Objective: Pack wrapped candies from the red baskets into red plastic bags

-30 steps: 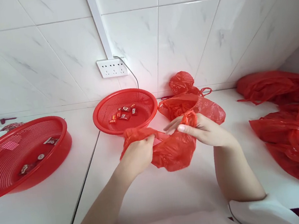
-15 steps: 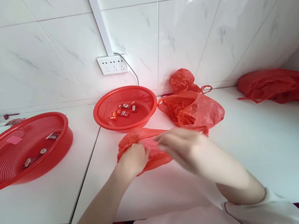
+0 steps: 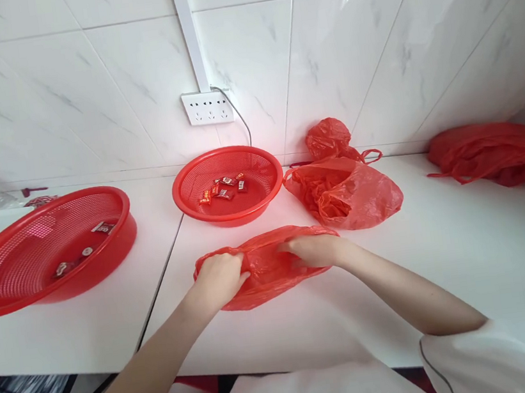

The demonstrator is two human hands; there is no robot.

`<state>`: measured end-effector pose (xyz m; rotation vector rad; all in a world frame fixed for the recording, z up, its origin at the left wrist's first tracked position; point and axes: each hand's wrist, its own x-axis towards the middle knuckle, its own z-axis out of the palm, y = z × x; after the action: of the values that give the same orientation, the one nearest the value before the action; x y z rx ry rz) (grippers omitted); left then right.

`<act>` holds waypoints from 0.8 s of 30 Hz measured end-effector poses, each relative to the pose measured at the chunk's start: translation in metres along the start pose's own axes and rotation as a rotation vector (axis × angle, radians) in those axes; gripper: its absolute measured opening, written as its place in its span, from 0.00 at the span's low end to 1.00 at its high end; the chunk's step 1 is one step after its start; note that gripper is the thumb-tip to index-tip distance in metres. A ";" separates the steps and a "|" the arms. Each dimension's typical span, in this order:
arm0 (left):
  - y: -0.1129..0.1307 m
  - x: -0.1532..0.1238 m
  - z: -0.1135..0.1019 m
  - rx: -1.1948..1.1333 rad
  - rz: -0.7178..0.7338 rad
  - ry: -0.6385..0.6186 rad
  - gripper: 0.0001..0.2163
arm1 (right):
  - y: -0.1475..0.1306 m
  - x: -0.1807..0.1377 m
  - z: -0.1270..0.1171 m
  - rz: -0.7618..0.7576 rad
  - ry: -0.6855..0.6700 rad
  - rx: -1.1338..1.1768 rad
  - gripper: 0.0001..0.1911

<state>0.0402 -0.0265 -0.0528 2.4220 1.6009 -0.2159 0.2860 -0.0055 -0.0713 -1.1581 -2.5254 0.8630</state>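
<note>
A thin red plastic bag (image 3: 269, 289) lies on the table in front of me, its mouth spread toward me. My left hand (image 3: 220, 280) is closed on the bag's left side, fingers curled over the edge and thumb pointing inward. Inside the mouth at the right is my right hand (image 3: 312, 251), its fingers apart and reaching inward; the fingertips are slightly blurred. I see no object in the right hand. Just behind the bag stands a round red plastic basket (image 3: 232, 216) with several small wrapped candies (image 3: 224, 194) on its bottom.
At the left, a larger red basket (image 3: 125, 237) holds a few small packets. Another red bag (image 3: 373, 191), stuffed with crumpled bags, sits at the back right. A red bundle (image 3: 493, 150) lies farther right. A power strip (image 3: 208, 108) is on the tiled wall.
My right hand has moved from above the bag down into its mouth. The bag is spread wider, and my left hand still grips its left side. The view has shifted slightly.
</note>
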 end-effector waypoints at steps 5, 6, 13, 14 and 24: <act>0.005 0.004 0.009 0.075 0.318 0.155 0.20 | -0.026 -0.010 -0.005 -0.380 -0.003 -0.184 0.19; 0.003 0.004 0.011 0.080 0.342 0.129 0.27 | -0.024 -0.010 -0.004 -0.375 0.016 -0.255 0.19; -0.032 0.015 0.026 -0.255 0.226 -0.245 0.52 | 0.042 0.013 0.011 0.069 -0.215 -0.283 0.51; -0.038 0.017 0.028 -0.346 0.237 -0.235 0.49 | 0.050 0.015 0.013 0.069 -0.244 -0.227 0.51; -0.069 0.044 0.021 -1.473 -0.222 0.120 0.23 | 0.033 0.011 -0.012 0.064 -0.090 0.044 0.35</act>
<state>-0.0062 0.0332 -0.0914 1.1082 1.2509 0.8006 0.3042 0.0249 -0.0820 -1.2178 -2.5381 1.0029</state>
